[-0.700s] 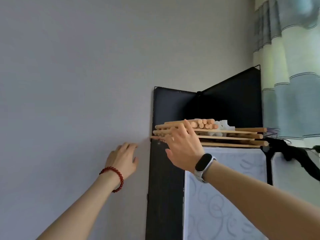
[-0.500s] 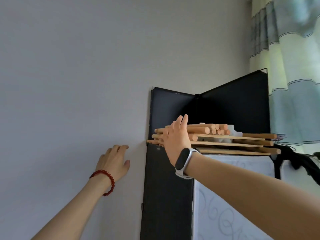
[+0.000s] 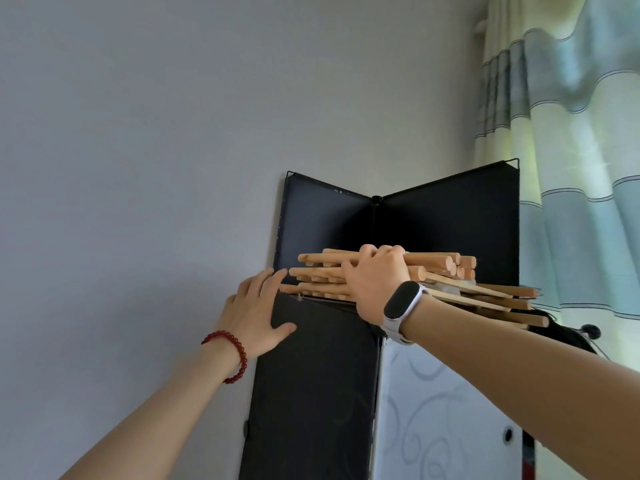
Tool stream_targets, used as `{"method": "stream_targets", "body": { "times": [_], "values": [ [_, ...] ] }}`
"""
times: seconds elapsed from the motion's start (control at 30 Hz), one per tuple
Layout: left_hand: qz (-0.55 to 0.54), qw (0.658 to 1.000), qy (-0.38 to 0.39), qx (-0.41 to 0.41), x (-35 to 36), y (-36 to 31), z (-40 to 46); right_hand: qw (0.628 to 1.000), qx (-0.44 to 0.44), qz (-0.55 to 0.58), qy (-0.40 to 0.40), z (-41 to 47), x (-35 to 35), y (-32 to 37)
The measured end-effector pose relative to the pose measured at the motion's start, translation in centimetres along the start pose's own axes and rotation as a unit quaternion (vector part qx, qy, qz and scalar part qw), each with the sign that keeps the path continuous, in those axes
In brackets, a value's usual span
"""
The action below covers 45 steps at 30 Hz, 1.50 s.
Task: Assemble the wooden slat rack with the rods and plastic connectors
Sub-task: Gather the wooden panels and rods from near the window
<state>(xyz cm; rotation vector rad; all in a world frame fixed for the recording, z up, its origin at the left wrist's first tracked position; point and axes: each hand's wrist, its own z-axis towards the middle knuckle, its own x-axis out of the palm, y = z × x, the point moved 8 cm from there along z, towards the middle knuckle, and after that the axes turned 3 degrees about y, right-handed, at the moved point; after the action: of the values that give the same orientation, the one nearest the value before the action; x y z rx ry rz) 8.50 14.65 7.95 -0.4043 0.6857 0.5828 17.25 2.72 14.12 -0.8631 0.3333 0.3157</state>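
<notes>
Wooden rods (image 3: pixel 377 268) sat piled loose atop the cabinet (image 3: pixel 311 375); the right hand (image 3: pixel 375 285) curled over them, the left hand (image 3: pixel 256 306) lay flat, released. Dragged unevenly, they could've spilled down.

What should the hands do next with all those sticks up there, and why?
Probably lift the wooden bundle down. The right hand already curls over the rods, and the left hand rests open at the black cabinet edge, ready to support the slats' overhanging end.

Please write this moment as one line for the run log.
stage: fetching parts | right hand: grips wooden rods atop black cabinet | left hand: open, at cabinet's top edge | assembly: not begun
</notes>
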Motion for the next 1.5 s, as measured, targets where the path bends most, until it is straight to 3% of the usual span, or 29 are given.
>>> {"method": "stream_targets", "body": {
  "times": [0.33,0.47,0.7,0.97,1.13,1.5],
  "values": [
    [0.069,0.988,-0.038,0.132,0.6,-7.0,5.9,0.994,-0.068,0.072,-0.042,-1.8,-0.8,-3.6],
    [0.028,0.985,-0.032,0.166,0.4,-8.3,7.0,0.992,-0.081,0.081,-0.059,-4.1,-0.7,-5.2],
    [-0.026,0.946,-0.057,0.319,-1.8,-11.2,5.8,0.988,-0.069,0.117,-0.069,-6.6,0.0,-7.2],
    [0.005,0.944,-0.084,0.319,-1.7,-11.5,5.7,0.981,-0.014,0.153,0.118,-4.5,2.1,-7.6],
    [0.002,0.934,-0.148,0.326,-1.9,-11.6,4.9,0.989,0.025,0.142,0.041,-5.4,1.1,-6.6],
    [0.034,0.911,-0.252,0.324,-3.0,-12.1,3.6,0.997,0.049,0.057,0.024,-6.0,0.6,-5.7]
  ]
}}
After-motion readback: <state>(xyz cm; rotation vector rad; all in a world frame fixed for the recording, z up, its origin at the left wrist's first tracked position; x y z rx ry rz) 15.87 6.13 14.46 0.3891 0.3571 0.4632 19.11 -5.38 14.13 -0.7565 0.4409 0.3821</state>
